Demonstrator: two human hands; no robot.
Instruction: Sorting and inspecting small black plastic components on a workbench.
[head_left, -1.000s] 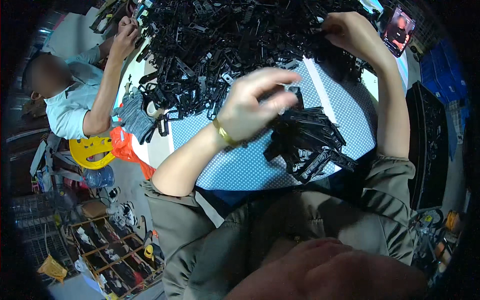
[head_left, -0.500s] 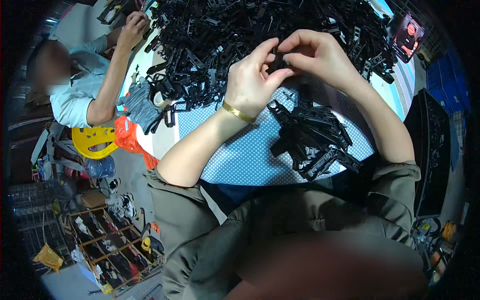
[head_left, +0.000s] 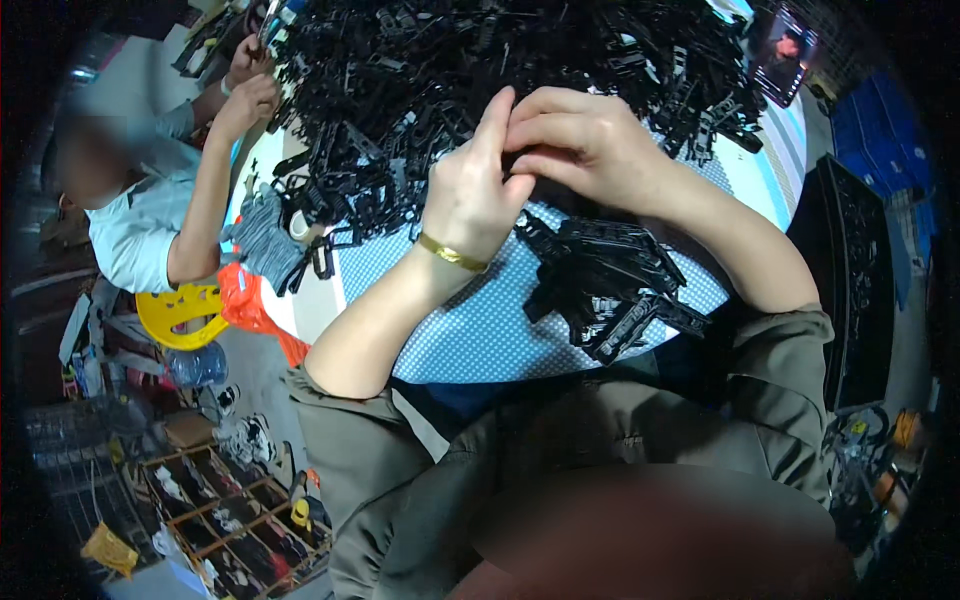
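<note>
Note room on blue dotted cloth (head_left: 465, 330), left of slim black plastic parts (head_left: 625, 255) near table edge (head_left: 490, 380), lengthwise mostly down-right. Curls left hand (head_left: 465, 200) against right hand (head_left: 595, 150); cannot tell grip.

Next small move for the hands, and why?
I'd probably ease the right hand back slightly for a look: it meets the left hand at the fingers, hiding anything between them. The small pile of black parts lies nearer the body.

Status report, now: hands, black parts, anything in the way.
Left hand, right hand together; grip contents hidden. Small pile of black parts nearer body. Larger heap crowds area beyond hands.
</note>
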